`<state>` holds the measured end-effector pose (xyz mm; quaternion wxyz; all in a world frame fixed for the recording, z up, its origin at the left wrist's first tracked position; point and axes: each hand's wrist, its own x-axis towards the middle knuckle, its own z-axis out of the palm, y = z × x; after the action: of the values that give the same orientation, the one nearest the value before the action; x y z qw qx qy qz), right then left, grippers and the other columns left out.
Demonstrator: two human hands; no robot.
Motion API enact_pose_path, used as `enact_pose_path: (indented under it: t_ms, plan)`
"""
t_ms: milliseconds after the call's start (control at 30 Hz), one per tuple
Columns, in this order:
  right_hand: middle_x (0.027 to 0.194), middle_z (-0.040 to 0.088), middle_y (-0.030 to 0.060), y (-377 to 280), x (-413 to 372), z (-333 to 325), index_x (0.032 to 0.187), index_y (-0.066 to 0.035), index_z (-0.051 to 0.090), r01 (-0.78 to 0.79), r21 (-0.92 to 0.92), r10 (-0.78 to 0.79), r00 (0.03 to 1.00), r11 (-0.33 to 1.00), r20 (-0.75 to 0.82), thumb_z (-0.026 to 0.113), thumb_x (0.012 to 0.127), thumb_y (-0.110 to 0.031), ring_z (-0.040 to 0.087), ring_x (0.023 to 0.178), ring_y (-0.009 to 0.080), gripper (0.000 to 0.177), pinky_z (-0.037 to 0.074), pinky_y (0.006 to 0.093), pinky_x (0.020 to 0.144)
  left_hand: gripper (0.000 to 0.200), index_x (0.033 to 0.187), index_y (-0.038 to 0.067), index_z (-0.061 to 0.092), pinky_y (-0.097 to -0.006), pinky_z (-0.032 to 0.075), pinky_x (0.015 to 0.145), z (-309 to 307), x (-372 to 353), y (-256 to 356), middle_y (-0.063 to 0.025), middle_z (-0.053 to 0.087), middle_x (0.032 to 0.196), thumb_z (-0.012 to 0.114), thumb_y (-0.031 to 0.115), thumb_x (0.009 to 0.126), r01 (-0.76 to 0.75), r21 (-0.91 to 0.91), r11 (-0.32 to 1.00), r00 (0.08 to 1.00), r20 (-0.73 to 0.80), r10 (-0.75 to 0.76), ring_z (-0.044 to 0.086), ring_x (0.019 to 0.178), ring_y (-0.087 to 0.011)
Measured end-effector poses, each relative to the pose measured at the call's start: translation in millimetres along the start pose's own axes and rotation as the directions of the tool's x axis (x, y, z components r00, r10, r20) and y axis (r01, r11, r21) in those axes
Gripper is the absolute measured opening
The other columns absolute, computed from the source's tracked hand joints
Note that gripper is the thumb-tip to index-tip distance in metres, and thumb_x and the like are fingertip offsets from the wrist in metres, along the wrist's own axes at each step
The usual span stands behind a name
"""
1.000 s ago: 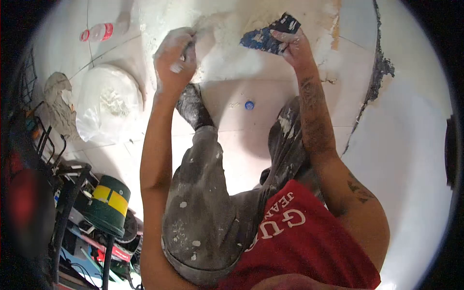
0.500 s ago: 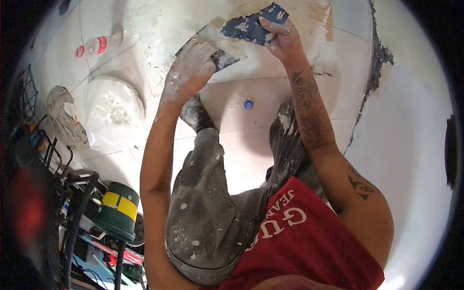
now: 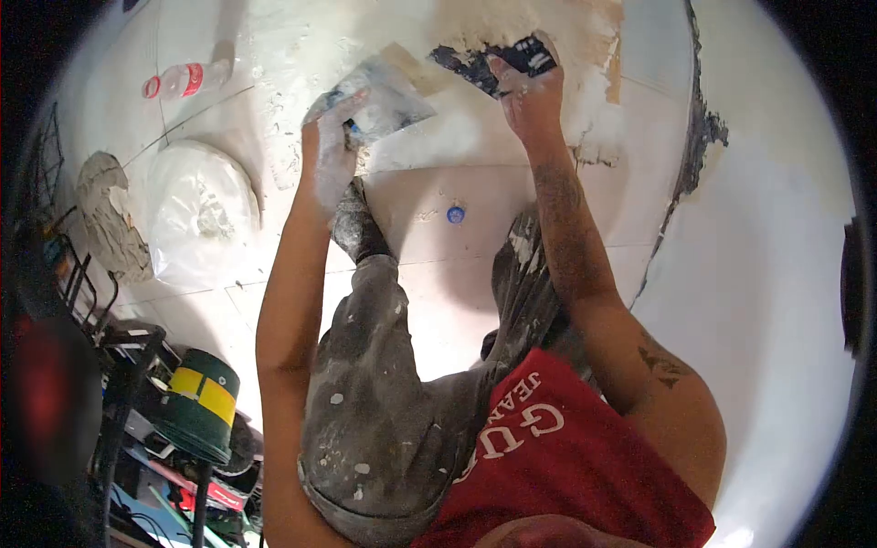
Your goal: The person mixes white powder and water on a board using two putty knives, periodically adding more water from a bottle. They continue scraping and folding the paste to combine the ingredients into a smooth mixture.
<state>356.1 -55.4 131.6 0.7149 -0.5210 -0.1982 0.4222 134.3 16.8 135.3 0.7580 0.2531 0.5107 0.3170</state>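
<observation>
Pale tiles [image 3: 493,187] underfoot, right hand [image 3: 533,99] pinching a dark scraper [image 3: 473,68], prob light and springy, I'd hold its back edge; left hand [image 3: 332,146] grips a smeared plate [image 3: 395,111], fingers blurry

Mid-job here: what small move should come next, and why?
I'd probably draw the dark scraper in the right grip lightly along the pale paste: the paste looks uneven beside its far edge. The left grip holds a smeared plate close by, perhaps handy for catching what comes off.
</observation>
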Motion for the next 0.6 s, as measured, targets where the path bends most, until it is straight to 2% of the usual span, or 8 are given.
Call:
enact_pose_path:
  t_ms: [33, 67, 100, 167, 267, 400, 533, 600]
  plan:
    - [0.084, 0.058, 0.0057, 1, -3, 4, 0.103, 0.001, 0.047, 0.025, 0.106, -0.025, 1.000, 0.994, -0.007, 0.059, 0.073, 0.014, 0.058, 0.075, 0.0142, 0.035, 0.052, 0.0296, 0.070, 0.014, 0.091, -0.002, 0.059, -0.0236, 0.048, 0.062, 5, -1, 0, -0.0090, 0.062, 0.088, 0.059, 0.005, 0.079, 0.015, 0.006, 1.000, 1.000, 0.023, -0.015, 0.058, 0.071, -0.0141]
    - [0.085, 0.058, 0.0057, 1, -7, 6, 0.103, 0.001, 0.047, 0.062, -0.093, -0.059, 0.998, 0.994, 0.033, 0.059, 0.073, 0.014, 0.058, 0.075, 0.0139, 0.035, 0.052, 0.0285, 0.070, 0.018, 0.096, -0.002, 0.059, -0.0242, 0.048, 0.066, 10, -4, -1, -0.0097, 0.061, 0.089, 0.058, 0.005, 0.080, 0.034, 0.013, 0.999, 0.998, 0.048, -0.035, 0.059, 0.075, -0.0152]
    - [0.085, 0.058, 0.0057, -1, -9, 7, 0.103, 0.001, 0.046, 0.110, -0.288, -0.091, 0.993, 0.951, 0.079, 0.059, 0.073, 0.014, 0.058, 0.074, 0.0136, 0.035, 0.051, 0.0275, 0.070, 0.029, 0.110, -0.003, 0.054, -0.0256, 0.047, 0.076, 16, -4, 0, -0.0098, 0.060, 0.089, 0.053, 0.006, 0.083, 0.158, -0.184, 0.970, 0.987, -0.002, -0.161, 0.058, 0.086, -0.0174]
    - [0.085, 0.058, 0.0057, -12, -13, 17, 0.095, -0.004, 0.053, 0.238, -0.551, -0.135, 0.966, 0.800, 0.221, 0.061, 0.070, 0.010, 0.060, 0.081, 0.0179, 0.030, 0.051, 0.0283, 0.071, 0.031, 0.114, -0.003, 0.052, -0.0259, 0.047, 0.076, 33, -7, 11, -0.0096, 0.060, 0.091, 0.051, 0.006, 0.084, 0.143, -0.229, 0.963, 0.989, 0.060, -0.133, 0.058, 0.085, -0.0177]
    - [0.095, 0.056, 0.0082, -26, -16, 41, 0.100, -0.004, 0.054, 0.443, -0.416, -0.277, 0.873, 0.794, 0.401, 0.050, 0.068, 0.018, 0.058, 0.094, 0.0213, 0.038, 0.049, 0.0305, 0.082, 0.028, 0.112, -0.003, 0.052, -0.0280, 0.049, 0.076, 39, -10, 18, -0.0099, 0.060, 0.092, 0.049, 0.006, 0.085, 0.124, -0.279, 0.952, 0.978, 0.194, -0.071, 0.059, 0.085, -0.0186]
    - [0.108, 0.051, 0.0117, -40, -14, 39, 0.107, -0.005, 0.052, 0.372, -0.323, -0.169, 0.842, 0.870, 0.513, 0.041, 0.059, 0.024, 0.048, 0.112, 0.0248, 0.058, 0.044, 0.0326, 0.092, 0.023, 0.107, -0.003, 0.054, -0.0307, 0.051, 0.073, 38, -14, 30, -0.0103, 0.060, 0.093, 0.048, 0.005, 0.086, 0.101, -0.293, 0.951, 0.988, 0.142, -0.061, 0.059, 0.083, -0.0189]
    - [0.112, 0.048, 0.0138, -44, -21, 45, 0.110, -0.012, 0.052, 0.682, -0.527, -0.266, 0.706, 0.508, 0.657, 0.054, 0.060, 0.016, 0.048, 0.109, 0.0315, 0.057, 0.045, 0.0358, 0.088, 0.023, 0.106, -0.004, 0.055, -0.0294, 0.052, 0.071, 49, -33, 48, -0.0105, 0.061, 0.093, 0.048, 0.003, 0.085, 0.098, -0.307, 0.947, 0.995, 0.047, -0.087, 0.060, 0.081, -0.0176]
    - [0.112, 0.048, 0.0145, -35, -27, 46, 0.111, -0.015, 0.053, 0.624, -0.537, -0.247, 0.751, 0.567, 0.613, 0.061, 0.060, 0.011, 0.048, 0.107, 0.0337, 0.058, 0.045, 0.0379, 0.086, 0.022, 0.104, -0.004, 0.056, -0.0285, 0.052, 0.069, 47, -41, 52, -0.0105, 0.061, 0.091, 0.049, 0.002, 0.084, 0.083, -0.294, 0.952, 0.995, 0.081, -0.061, 0.061, 0.079, -0.0172]
